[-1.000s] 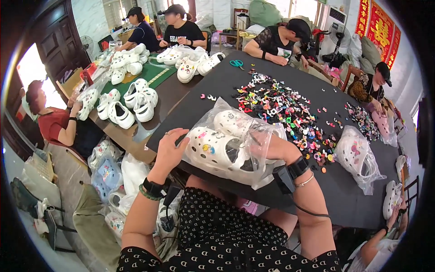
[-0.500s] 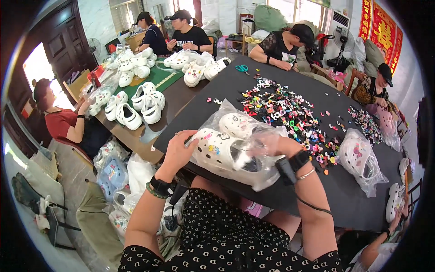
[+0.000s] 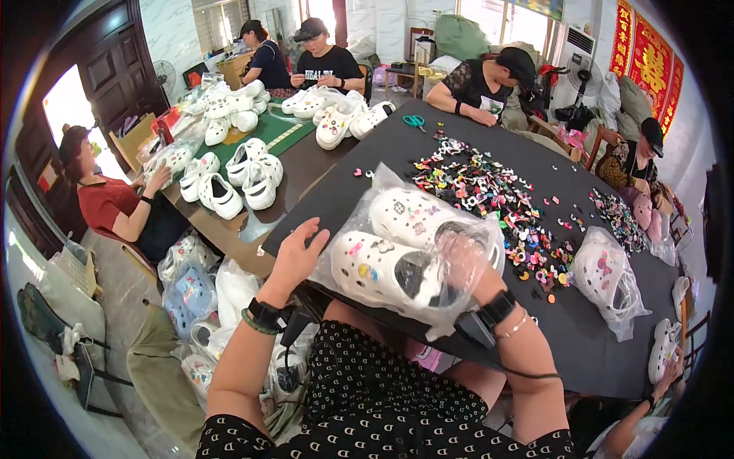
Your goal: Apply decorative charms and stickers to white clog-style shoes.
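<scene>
A pair of white clogs with colourful charms lies in a clear plastic bag (image 3: 348,302) on the near edge of the black table. The near clog (image 3: 367,268) has its toe to the left; the far clog (image 3: 409,216) lies beside it. My left hand (image 3: 300,251) is open, fingers apart, just left of the bag and apart from it. My right hand (image 3: 464,258) appears to be inside the bag's mouth, seen through the film. Its fingers curl down on the heel end of the clogs, and their tips are partly hidden.
Loose shoe charms (image 3: 474,183) are heaped across the black table (image 3: 344,195). Teal scissors (image 3: 414,122) lie at its far edge. Another bagged clog (image 3: 600,268) is at right. White clogs (image 3: 260,183) stand on the left table, bagged ones (image 3: 191,287) below. Several people work around.
My left hand has let go of the bag's left side and its fingers have spread. My right hand has moved to the clogs' heels. The bag lies flatter, with both clogs showing more clearly.
</scene>
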The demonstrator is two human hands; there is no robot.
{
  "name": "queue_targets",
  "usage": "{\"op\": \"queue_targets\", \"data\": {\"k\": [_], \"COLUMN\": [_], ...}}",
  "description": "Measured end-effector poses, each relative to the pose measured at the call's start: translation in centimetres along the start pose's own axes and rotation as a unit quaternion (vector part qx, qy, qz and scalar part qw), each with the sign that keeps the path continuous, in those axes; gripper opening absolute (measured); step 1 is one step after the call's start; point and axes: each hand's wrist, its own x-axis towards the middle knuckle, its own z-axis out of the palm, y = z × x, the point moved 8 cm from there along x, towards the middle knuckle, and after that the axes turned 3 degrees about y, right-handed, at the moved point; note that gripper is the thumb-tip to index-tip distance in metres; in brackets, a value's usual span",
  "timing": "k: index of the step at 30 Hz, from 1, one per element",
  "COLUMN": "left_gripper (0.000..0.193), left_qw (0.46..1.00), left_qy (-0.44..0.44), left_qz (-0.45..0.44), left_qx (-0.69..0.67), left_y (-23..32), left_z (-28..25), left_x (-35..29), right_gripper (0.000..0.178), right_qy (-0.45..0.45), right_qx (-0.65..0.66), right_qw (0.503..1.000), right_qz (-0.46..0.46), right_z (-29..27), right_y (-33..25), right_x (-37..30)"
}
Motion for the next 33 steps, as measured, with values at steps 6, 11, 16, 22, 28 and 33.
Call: {"op": "queue_targets", "data": {"k": [6, 11, 16, 22, 28, 33], "left_gripper": [0.052, 0.029, 0.022, 0.019, 0.02, 0.02], "left_qw": [0.933, 0.991, 0.994, 0.928, 0.877, 0.891], "left_qy": [-0.117, -0.062, 0.1, 0.365, 0.48, 0.446], "left_qz": [-0.187, -0.054, 0.0, -0.069, -0.004, 0.026], "left_qx": [-0.284, -0.103, -0.049, 0.008, 0.023, -0.078], "left_y": [0.5, 2.7, 2.0, -7.6, -7.4, -3.2], "left_z": [2.3, 2.5, -2.7, -18.1, -27.1, -27.4], "left_x": [-1.8, -1.6, -1.3, -2.8, -7.8, -7.4], "right_gripper": [0.034, 0.034, 0.028, 0.04, 0.021, 0.026], "right_qy": [0.011, -0.017, 0.028, -0.035, -0.009, -0.073], "right_qx": [0.026, 0.08, 0.169, 0.103, 0.093, 0.096], "right_qw": [0.998, 0.995, 0.985, 0.992, 0.973, 0.958], "right_qz": [-0.063, -0.059, 0.015, 0.07, 0.21, 0.262], "right_z": [-7.8, -9.2, -11.7, -15.5, -10.8, -4.3], "right_y": [-5.2, -3.7, -2.7, 1.0, 4.2, 3.1], "right_x": [0.7, -2.6, -2.8, -5.2, -4.4, -3.8]}}
